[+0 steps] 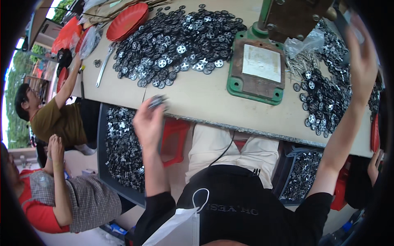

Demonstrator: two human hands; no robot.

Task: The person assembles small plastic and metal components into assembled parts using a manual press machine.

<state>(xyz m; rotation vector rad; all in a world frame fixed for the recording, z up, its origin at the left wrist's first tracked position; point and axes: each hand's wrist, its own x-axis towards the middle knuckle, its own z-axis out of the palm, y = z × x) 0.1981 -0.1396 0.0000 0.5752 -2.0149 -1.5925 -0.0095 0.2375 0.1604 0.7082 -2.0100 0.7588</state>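
Note:
My left hand (pixel 148 126) is raised just off the table's front edge, its thumb and fingers pinching a small black-and-silver part (pixel 157 101). Motion blurs that part, so its exact shape is unclear. To the right of the hand stands a hand press with a green base (pixel 234 84) and a pale plate (pixel 262 63) on its bed. My right hand (pixel 362 61) is high at the far right, closed around the dark lever (pixel 344 35) of the press, its fingers partly smeared. Black discs with silvery cross centres (pixel 180 49) lie heaped beyond my left hand.
More discs (pixel 318 100) and loose metal pins (pixel 303 63) lie right of the press. A wrench (pixel 105 65) and red dishes (pixel 128 21) sit left. Bins of small metal parts (pixel 123 149) (pixel 303 176) flank my legs. Two people (pixel 61 119) (pixel 74 197) are at the left; another person's hand (pixel 373 168) shows right.

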